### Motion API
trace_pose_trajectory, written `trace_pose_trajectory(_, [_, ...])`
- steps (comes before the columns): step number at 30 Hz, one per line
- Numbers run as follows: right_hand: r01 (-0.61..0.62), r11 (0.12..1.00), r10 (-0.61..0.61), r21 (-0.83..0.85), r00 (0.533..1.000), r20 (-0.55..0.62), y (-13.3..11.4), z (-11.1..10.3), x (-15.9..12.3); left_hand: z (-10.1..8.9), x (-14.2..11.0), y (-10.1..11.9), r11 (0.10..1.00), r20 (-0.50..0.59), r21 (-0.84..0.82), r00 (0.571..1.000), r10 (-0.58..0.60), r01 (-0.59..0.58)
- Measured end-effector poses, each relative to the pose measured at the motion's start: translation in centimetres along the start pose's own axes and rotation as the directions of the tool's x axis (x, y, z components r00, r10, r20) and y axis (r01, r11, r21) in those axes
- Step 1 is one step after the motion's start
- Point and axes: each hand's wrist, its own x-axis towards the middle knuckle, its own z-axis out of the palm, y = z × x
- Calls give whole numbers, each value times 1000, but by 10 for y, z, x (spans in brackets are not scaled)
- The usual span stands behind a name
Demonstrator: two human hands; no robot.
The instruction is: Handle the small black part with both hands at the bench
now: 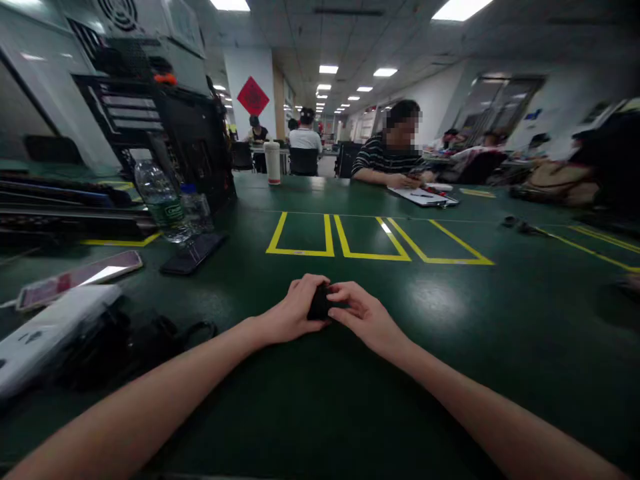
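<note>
A small black object (319,305) is at the middle of the green table (320,400), between my two hands; its kind is too dark to make out. My left hand (299,305) is closed round its left side, thumb below and fingers over the top. From the right, the fingertips and thumb of my right hand (361,312) meet its right edge in a pinch. Both hands partly hide the object. Beyond them, yellow tape outlines (300,253) mark the table top.
At left stand a water bottle (163,200) and a smaller blue-capped bottle (197,208); a black phone (195,253), a phone with a cable (80,279) and a white box (50,333) lie nearer. A person in a striped top (375,157) sits across, by a clipboard (423,195).
</note>
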Motion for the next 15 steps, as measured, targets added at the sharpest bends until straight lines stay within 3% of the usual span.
trace_pose_trajectory(5, [-25, 1000, 25, 11, 999, -33, -2, 3, 3, 1, -1, 2, 1000, -15, -6, 1000, -6, 6])
trace_pose_trajectory(10, [-126, 990, 126, 65, 992, 3, 0, 0, 6, -2, -1, 5, 999, 0, -30, 1000, -20, 20])
trace_pose_trajectory(15, [-131, 990, 127, 54, 990, 67, -1, -3, 4, -4, -2, 6, 999, 8, -35, 1000, -17, 17])
